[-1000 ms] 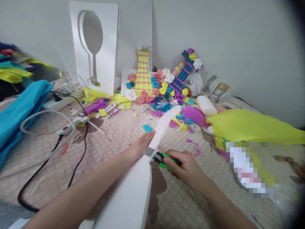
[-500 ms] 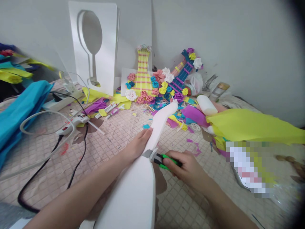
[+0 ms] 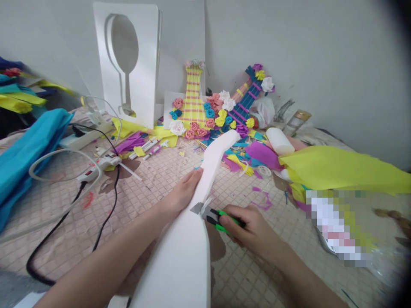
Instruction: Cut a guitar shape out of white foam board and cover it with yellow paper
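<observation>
A white foam cutout with a narrow curved neck and a wide rounded body stretches away from me above the table. My left hand grips its neck from the left side, fingers partly hidden beneath it. My right hand is closed around a green and black utility knife. The knife's grey blade lies across the foam where neck meets body. A thin white shaving curls up beside the blade at the foam's right edge.
A foam sheet with a spoon-shaped hole leans on the wall. Paper-flowered guitar shapes stand at the back. Power strips and cables lie left; yellow crepe paper and a white roll lie right. Blue crepe paper is far left.
The foam's neck has shifted slightly left and turned to show more of its right edge. The knife blade has moved slightly left over the foam. Both hands keep their grips.
</observation>
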`<act>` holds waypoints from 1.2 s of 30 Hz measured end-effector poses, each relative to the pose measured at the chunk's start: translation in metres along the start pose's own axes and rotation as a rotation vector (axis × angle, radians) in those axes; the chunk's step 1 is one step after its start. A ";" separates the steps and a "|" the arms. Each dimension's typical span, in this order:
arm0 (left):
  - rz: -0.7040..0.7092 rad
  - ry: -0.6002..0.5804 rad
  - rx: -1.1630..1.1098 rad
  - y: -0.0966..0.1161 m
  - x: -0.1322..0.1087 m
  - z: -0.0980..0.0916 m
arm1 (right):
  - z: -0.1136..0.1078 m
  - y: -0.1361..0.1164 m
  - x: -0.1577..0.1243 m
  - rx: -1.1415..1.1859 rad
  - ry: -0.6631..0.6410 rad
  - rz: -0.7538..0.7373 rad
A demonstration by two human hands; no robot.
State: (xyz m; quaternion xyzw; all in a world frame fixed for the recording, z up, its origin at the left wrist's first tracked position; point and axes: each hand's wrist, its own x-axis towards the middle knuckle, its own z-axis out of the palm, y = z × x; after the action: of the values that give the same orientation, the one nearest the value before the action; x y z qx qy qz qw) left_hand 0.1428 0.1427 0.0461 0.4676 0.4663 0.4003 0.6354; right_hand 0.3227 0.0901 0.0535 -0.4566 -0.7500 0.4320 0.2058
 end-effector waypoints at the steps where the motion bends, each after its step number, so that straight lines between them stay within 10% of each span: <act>1: -0.003 0.010 -0.005 0.002 -0.001 0.000 | 0.000 0.000 0.000 0.003 -0.002 0.002; 8: 0.017 0.047 0.017 0.005 -0.002 -0.003 | 0.000 0.000 0.000 -0.020 0.010 -0.036; 21: 0.090 0.144 -0.036 0.010 0.003 -0.014 | 0.001 0.011 0.000 -0.560 0.667 -0.476; 28: 0.126 0.175 -0.072 0.016 -0.001 -0.016 | 0.004 0.007 -0.001 -0.334 0.342 -0.352; 36: 0.162 0.185 -0.078 0.012 0.000 -0.014 | 0.008 -0.001 -0.002 -0.324 0.293 -0.401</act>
State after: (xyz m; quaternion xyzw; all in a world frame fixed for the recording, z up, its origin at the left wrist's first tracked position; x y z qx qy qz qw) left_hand 0.1287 0.1484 0.0558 0.4397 0.4676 0.5096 0.5729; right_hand 0.3172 0.0847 0.0498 -0.3838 -0.8468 0.1866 0.3176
